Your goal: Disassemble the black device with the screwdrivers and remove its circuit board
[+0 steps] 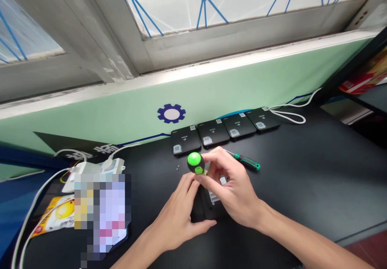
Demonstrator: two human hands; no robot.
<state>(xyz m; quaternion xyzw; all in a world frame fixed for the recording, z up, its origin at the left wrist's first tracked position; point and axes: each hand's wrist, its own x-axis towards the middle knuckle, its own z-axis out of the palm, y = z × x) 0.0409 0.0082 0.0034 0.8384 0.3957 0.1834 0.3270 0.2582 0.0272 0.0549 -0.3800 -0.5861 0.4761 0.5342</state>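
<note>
My right hand (232,186) grips a screwdriver (195,163) with a round green and black handle, standing nearly upright, its end toward the camera. Its tip is hidden below the handle and fingers. Under it lies a flat black case (209,212) with a white label, partly covered by my right hand. My left hand (178,214) holds this case at its left side, fingers along the far part and thumb at the near edge. A second screwdriver (249,162), green and black, rests on the table beyond my right hand. Tiny screws (177,167) lie left of the upright screwdriver.
Several black cases (186,140) with stickers stand in a row along the green wall (133,112). At left are a white power strip (116,166) with cables, a yellow and white packet (56,214) and a blurred-out phone-like object (110,216). A white cable (298,120) loops at the back right.
</note>
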